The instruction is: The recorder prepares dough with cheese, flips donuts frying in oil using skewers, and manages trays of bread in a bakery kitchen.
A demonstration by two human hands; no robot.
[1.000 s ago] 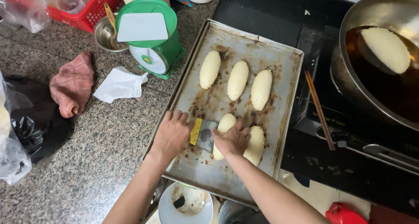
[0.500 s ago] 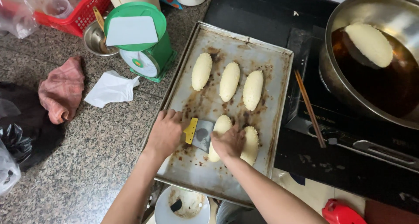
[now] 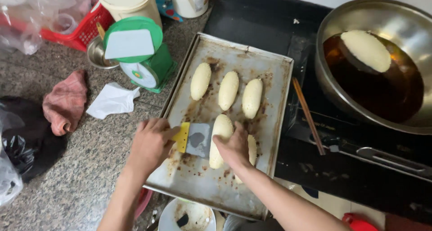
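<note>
Gripping a scraper [image 3: 193,139], left hand [image 3: 150,144] presses dough [image 3: 220,139].

A baking tray [image 3: 274,136] is set at the frame's centre on the tabletop [image 3: 81,177]. Three dough pieces [image 3: 228,89] are lined up in its upper half, two more below them. A scale [image 3: 140,55] is placed upper left of the tray, a cloth [image 3: 65,103] further left. A pan [image 3: 382,73] is seen upper right, chopsticks [image 3: 308,115] between it and the tray.

Two bare forearms, no sleeves, left hand [image 3: 150,143], right hand [image 3: 234,146]
</note>
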